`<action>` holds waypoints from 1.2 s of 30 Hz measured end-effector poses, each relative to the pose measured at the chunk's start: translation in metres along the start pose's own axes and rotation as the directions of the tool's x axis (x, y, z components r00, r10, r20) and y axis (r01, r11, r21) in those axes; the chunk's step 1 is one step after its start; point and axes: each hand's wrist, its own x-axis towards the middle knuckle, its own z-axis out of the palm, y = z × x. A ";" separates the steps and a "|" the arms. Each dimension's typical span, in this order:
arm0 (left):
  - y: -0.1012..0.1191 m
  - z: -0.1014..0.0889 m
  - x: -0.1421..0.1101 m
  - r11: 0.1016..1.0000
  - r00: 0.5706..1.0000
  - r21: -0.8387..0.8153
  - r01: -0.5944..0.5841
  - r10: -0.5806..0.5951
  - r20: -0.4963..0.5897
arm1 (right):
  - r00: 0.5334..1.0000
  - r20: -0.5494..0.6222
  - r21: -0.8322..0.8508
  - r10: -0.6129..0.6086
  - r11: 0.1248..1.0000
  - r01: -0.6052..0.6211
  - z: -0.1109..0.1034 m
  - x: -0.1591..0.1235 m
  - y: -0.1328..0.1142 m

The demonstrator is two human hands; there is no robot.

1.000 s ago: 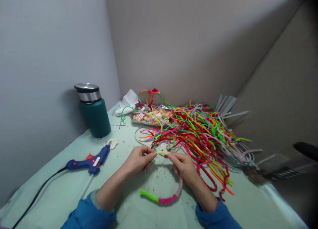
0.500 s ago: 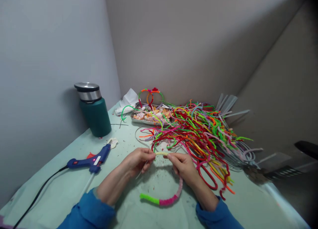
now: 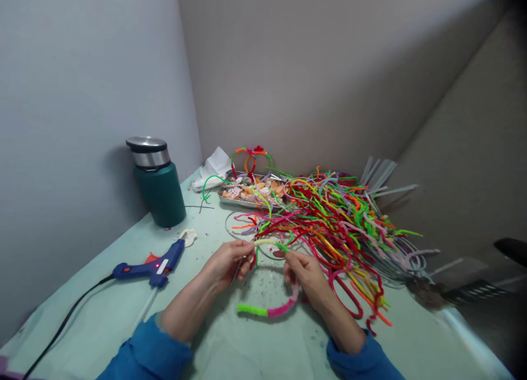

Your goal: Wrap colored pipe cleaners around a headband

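Observation:
A curved band wrapped in pipe cleaners (image 3: 282,309) runs between my hands, with pale yellow, green, pink, magenta and lime sections. My left hand (image 3: 230,263) pinches it at the end of the pale yellow section, and a thin wire-like end shows below those fingers. Around the green stretch close to the yellow, my right hand (image 3: 305,273) is closed with thumb and finger. From under the right hand the pink part curves down, and the lime end hangs above the table. Red-handled scissors (image 3: 348,297) lie just right of my right hand.
A heap of loose pipe cleaners (image 3: 341,215) covers the right back. Behind my hands stands a metal tray (image 3: 242,203) of shell-like pieces. To the left are a blue glue gun (image 3: 158,266) with its cord and a green bottle (image 3: 160,193). Clear sticks (image 3: 379,174) lie at the far right.
Both hands have risen slightly with the band, and its lime end has lifted. My right hand has shifted along it, so a green section now shows beside the yellow.

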 end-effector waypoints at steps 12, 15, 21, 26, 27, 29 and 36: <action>0.003 -0.008 0.005 0.931 0.993 -0.360 0.065 -0.096 -0.071 | 0.999 -0.049 0.083 0.015 0.996 -0.011 0.001 0.002 0.000; 0.003 -0.006 0.003 0.961 0.991 -0.270 0.058 -0.088 -0.100 | 0.996 -0.087 0.092 0.015 0.996 -0.007 0.000 0.003 0.001; 0.006 -0.003 -0.001 0.976 0.992 -0.212 0.043 -0.067 -0.105 | 0.989 -0.144 0.146 0.029 0.989 -0.008 -0.002 0.004 0.005; 0.006 -0.004 0.001 0.951 0.993 -0.293 0.102 -0.117 -0.032 | 0.986 -0.158 0.187 0.051 0.982 -0.021 -0.003 0.006 0.009; 0.005 -0.004 0.001 0.949 0.993 -0.298 0.104 -0.118 -0.029 | 0.986 -0.159 0.193 0.052 0.981 -0.021 -0.003 0.006 0.009; 0.006 -0.004 0.002 0.957 0.993 -0.276 0.090 -0.109 -0.054 | 0.986 -0.159 0.197 0.048 0.980 -0.016 -0.004 0.006 0.009; 0.002 -0.003 0.000 0.996 0.990 -0.055 0.072 -0.078 -0.117 | 0.982 -0.187 0.177 0.039 0.984 -0.005 -0.006 0.006 0.012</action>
